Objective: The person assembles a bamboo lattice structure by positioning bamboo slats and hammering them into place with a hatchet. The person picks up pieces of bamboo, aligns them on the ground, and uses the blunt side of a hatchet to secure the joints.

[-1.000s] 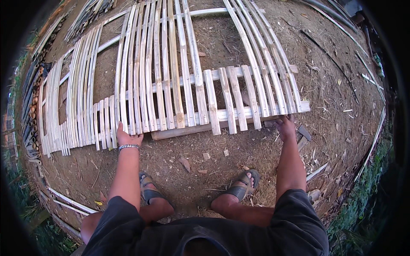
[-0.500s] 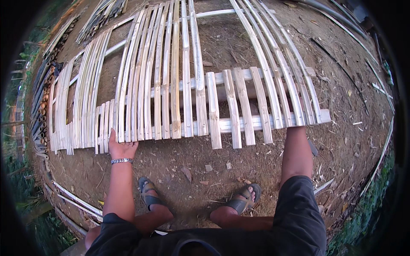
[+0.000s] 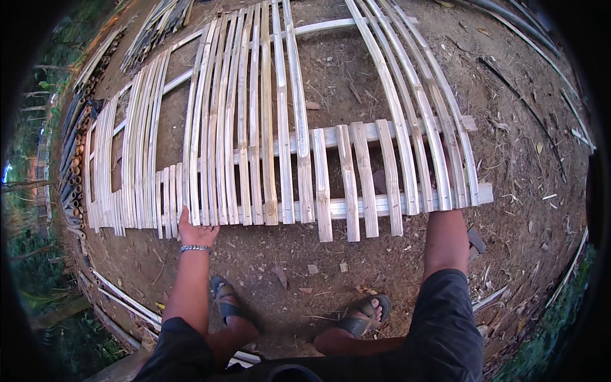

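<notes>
A wide panel of pale split-bamboo slats (image 3: 270, 127), fixed across rails, spreads out before me. Its near edge has long and short slat ends side by side. At that edge, left of centre, my left hand (image 3: 198, 234) is closed on the panel, thumb up against a slat and the other fingers hidden beneath. A chain bracelet circles that wrist. My right forearm (image 3: 445, 239) passes under the right end of the panel. Slats cover the right hand there; only bits of skin show through the gaps, so its fingers cannot be made out.
Stacked bamboo poles (image 3: 75, 169) line the left side, with a bundle of loose strips (image 3: 156, 32) at the far left. A dark thin stick (image 3: 525, 108) lies on the dirt at right. My sandalled feet stand below the near edge, among wood chips and dry leaves.
The whole scene sits slightly lower and further right in view, ground and panel together. Both arms keep their places at the panel.
</notes>
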A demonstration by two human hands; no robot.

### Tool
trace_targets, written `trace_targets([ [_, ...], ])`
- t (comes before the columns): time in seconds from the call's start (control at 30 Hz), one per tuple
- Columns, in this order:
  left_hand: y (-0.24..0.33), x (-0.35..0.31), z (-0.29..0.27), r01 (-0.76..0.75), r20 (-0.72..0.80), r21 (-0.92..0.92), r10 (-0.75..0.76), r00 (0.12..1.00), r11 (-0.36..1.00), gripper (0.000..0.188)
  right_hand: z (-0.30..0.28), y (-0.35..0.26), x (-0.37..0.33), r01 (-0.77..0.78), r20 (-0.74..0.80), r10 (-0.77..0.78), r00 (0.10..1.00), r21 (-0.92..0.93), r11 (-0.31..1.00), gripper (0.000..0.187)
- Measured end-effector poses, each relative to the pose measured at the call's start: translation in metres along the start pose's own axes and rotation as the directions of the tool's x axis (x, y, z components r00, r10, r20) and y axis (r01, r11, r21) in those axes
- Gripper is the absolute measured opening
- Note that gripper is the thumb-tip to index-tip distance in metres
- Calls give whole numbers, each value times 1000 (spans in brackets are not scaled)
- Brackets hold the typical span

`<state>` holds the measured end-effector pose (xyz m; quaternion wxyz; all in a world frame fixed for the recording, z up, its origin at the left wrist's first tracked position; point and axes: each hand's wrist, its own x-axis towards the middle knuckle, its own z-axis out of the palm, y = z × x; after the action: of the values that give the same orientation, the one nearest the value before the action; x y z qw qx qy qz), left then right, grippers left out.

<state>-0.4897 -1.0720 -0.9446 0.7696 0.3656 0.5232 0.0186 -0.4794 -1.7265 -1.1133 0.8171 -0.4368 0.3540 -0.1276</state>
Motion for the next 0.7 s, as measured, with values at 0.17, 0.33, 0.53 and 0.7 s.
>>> trace_targets([
  [0.17,-5,8,3,5,-32,14,-5,999,1000,72,-7,2,-2,0,-11,0,1000,-71,997,47],
  [0.33,-7,10,1,14,0,32,-14,1000,999,66,-23,-2,-20,26,-6,-28,1000,-256,966,48],
  [0.53,-33,-1,-20,-209,-222,629,431,875,749,78,-57,-9,-159,334,614,-205,762,-645,-688,46],
  [0.7,-69,-55,32,-704,726,634,561,398,-320,80,8,-86,-270,755,658,399,638,-636,-159,34],
])
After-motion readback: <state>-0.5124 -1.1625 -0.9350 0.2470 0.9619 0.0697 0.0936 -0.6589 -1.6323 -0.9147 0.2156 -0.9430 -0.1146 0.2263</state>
